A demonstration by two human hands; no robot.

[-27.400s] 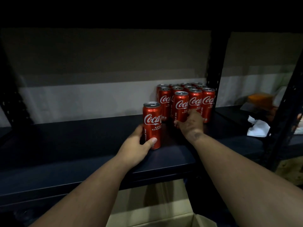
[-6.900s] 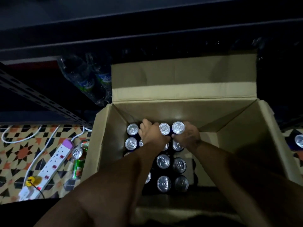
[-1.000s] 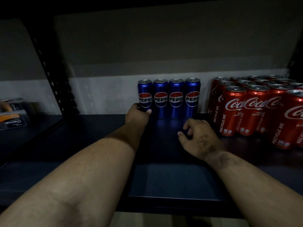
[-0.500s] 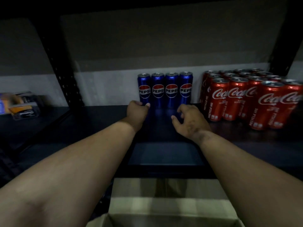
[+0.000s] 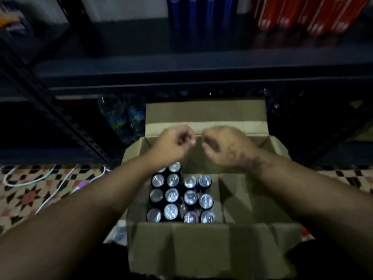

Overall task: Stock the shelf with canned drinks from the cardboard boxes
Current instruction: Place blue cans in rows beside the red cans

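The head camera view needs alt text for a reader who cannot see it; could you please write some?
Two empty hands, left and right, fingers loosely curled, hover over an open brown cardboard box on a patterned tiled floor; silver-topped dark cans stand upright in its left half. On the dark metal shelf above stand blue cans and, to their right, red cans.

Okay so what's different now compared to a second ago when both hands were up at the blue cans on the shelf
Both hands have come down off the shelf and now hover over the open cardboard box. The left hand has let go of the blue can; the right hand is loosely curled; neither holds anything. The four blue cans and the red cans stayed on the shelf.
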